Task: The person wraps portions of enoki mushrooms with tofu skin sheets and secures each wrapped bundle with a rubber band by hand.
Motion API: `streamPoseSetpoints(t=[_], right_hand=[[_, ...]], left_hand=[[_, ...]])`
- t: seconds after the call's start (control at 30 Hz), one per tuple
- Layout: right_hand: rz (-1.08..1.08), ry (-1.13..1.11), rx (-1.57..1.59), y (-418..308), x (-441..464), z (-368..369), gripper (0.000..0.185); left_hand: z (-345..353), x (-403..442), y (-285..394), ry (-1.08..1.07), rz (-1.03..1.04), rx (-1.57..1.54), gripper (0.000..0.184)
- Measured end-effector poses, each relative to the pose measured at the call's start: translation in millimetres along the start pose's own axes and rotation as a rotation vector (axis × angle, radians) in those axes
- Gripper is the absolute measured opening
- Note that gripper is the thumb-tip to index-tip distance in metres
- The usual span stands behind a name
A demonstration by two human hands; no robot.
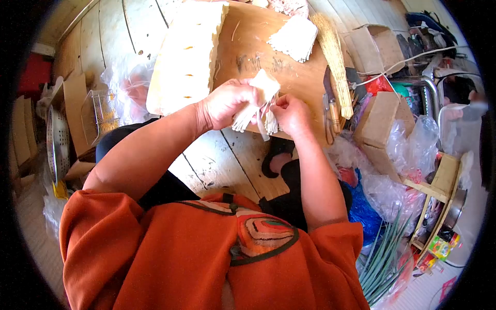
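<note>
A pale, thin-stranded bundle is held over the near edge of the wooden board. My left hand grips it from the left, its strands hanging down below the fingers. At its right side my right hand is closed, fingertips pinching the strands. A second white bundle lies on the board's far right part. To the left of my hands a long pale sheet with several small slits covers the board's left side.
On the board's right lie a straw whisk and a knife. Cardboard boxes, plastic bags and green stalks crowd the right. At left are a metal colander and a clear bag.
</note>
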State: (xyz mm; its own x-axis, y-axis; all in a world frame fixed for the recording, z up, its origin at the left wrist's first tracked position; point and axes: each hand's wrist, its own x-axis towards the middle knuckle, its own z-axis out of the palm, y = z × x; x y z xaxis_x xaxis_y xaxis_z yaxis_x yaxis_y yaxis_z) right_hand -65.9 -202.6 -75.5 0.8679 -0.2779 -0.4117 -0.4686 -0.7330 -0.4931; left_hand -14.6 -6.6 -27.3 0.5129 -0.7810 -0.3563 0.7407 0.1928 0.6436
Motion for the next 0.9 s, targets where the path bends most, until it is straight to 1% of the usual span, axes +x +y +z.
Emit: streamPoseSetpoints(t=[0.03,0.07,0.1,0.17,0.2,0.23,0.3,0.37,0.4,0.43,0.47,0.5,0.57,0.63,0.7,0.73,0.8,0.83,0.9], right_hand=[[-0.019,0.005,0.009,3.4,1.3,2.2,0.023],[-0.04,0.009,0.017,4.8,1.7,3.6,0.024],[-0.046,0.012,0.016,0.1,-0.7,0.7,0.024],[-0.036,0.003,-0.019,-9.9,-7.2,-7.8,0.026],[-0.038,0.003,-0.02,-13.4,-8.9,-12.3,0.026],[-0.05,0.034,-0.009,-15.8,-9.7,-17.7,0.025],[-0.063,0.059,0.002,-22.8,-14.8,-31.7,0.024],[-0.058,-0.154,0.748,-32.8,-21.8,-49.1,0.03],[-0.057,-0.154,0.747,-35.9,-26.1,-54.0,0.03],[-0.201,-0.238,0.826,-37.8,-30.8,-58.1,0.038],[-0.346,-0.321,0.902,-37.9,-33.6,-59.8,0.046],[-0.343,-0.32,0.904,-38.0,-35.3,-57.3,0.046],[-0.407,-0.504,0.938,-39.5,-38.7,-49.8,0.054],[-0.362,-0.551,0.946,-44.1,-41.6,-53.3,0.051],[-0.4,-0.46,0.958,-46.7,-43.2,-51.7,0.039],[-0.398,-0.461,0.959,-46.1,-43.5,-50.8,0.039],[-0.402,-0.402,0.921,-44.6,-43.1,-50.4,0.031],[-0.401,-0.399,0.922,-43.8,-42.0,-51.3,0.031],[-0.379,-0.331,0.846,-42.3,-39.3,-53.3,0.028]], left_hand=[[1.1,-1.9,6.3,-0.051,0.022,-0.04,0.03],[5.0,-5.5,9.9,-0.031,0.037,-0.099,0.032],[3.4,-5.8,11.3,-0.031,0.043,-0.096,0.032],[-1.2,-5.9,12.7,-0.207,0.014,-0.202,0.034],[-1.2,-6.3,12.8,-0.21,-0.003,-0.229,0.032],[-0.6,-7.0,12.8,-0.209,0.0,-0.229,0.032],[4.3,-9.3,11.3,-0.005,-0.016,0.041,0.026],[7.2,-9.2,9.8,0.02,-0.022,0.087,0.027],[6.3,-8.9,7.5,0.029,-0.082,0.109,0.027],[6.2,-8.7,5.9,0.039,-0.143,0.13,0.029],[6.4,-9.0,5.1,0.014,-0.177,0.168,0.026],[5.7,-9.7,4.1,0.014,-0.18,0.167,0.026],[3.6,-11.3,1.5,-0.084,-0.338,0.181,0.023],[3.1,-12.0,-0.1,-0.106,-0.337,0.17,0.021],[1.6,-9.8,-2.6,-0.168,-0.337,0.136,0.023],[2.5,-8.6,-2.9,-0.168,-0.339,0.135,0.023],[7.2,-6.0,-0.4,-0.173,-0.178,0.243,0.025],[10.4,-6.7,2.0,-0.175,-0.18,0.244,0.025],[16.4,-9.2,6.6,-0.006,0.007,0.421,0.027]])
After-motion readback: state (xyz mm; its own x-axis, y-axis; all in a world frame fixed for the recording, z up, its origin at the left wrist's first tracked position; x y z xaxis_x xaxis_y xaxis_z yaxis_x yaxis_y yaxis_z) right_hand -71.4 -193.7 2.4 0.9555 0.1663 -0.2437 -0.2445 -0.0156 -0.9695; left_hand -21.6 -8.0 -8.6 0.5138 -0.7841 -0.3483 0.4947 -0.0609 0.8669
